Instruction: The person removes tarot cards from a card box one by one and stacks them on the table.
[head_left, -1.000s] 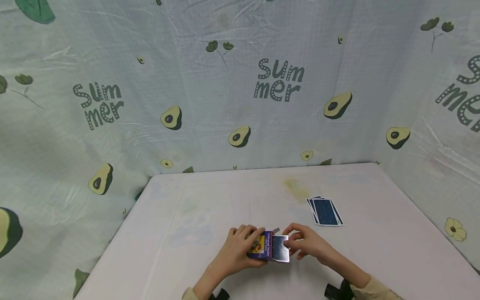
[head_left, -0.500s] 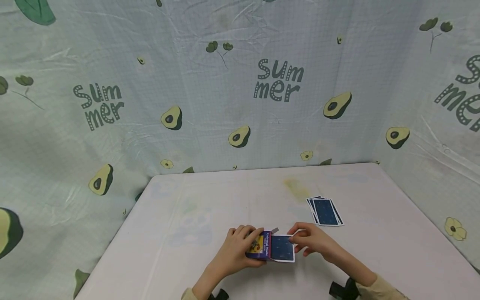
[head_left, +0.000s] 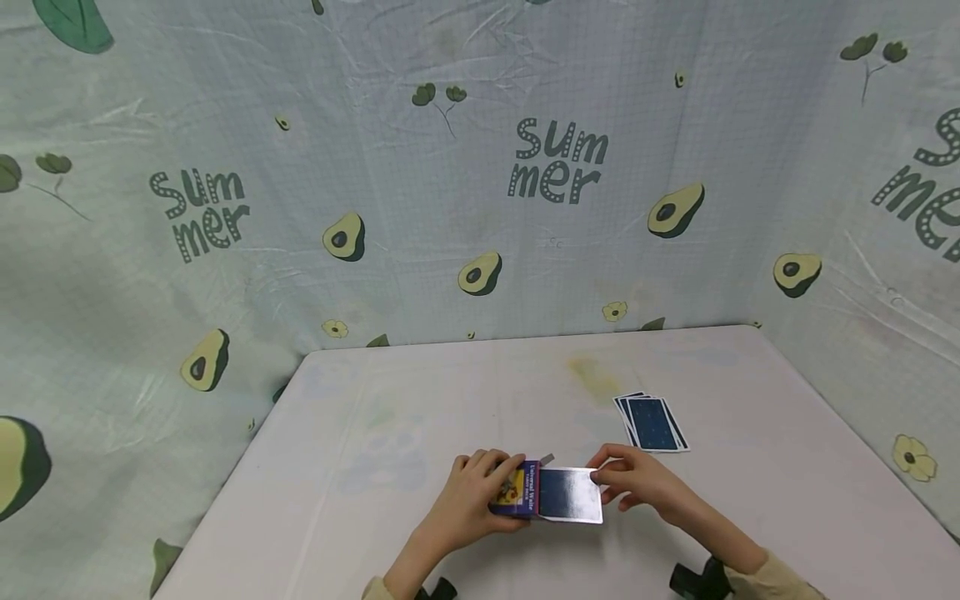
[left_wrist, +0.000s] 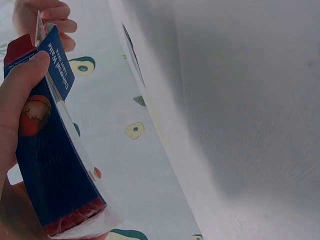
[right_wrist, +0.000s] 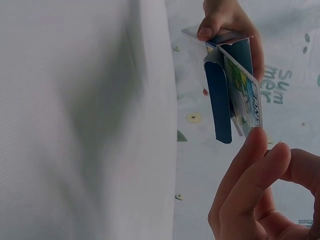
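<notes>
My left hand (head_left: 474, 496) grips a blue tarot card box (head_left: 516, 490) above the table, its thumb (left_wrist: 30, 75) lying on the box face in the left wrist view. The box's right end is open, with a blue flap (right_wrist: 218, 102) hanging out. From that end a blue-backed tarot card (head_left: 568, 496) sticks out a good way. My right hand (head_left: 639, 483) pinches its outer edge. In the right wrist view the card's picture side (right_wrist: 244, 92) shows; whether more cards lie with it I cannot tell. The box's inside is mostly hidden.
A small fanned pile of blue-backed cards (head_left: 651, 423) lies face down on the white table (head_left: 420, 400), beyond my right hand. A patterned cloth (head_left: 405, 192) hangs behind the table and along its sides.
My right hand has moved to the right and drawn the tarot card further out of the box. My left hand and the box have hardly moved. The card pile has stayed put.
</notes>
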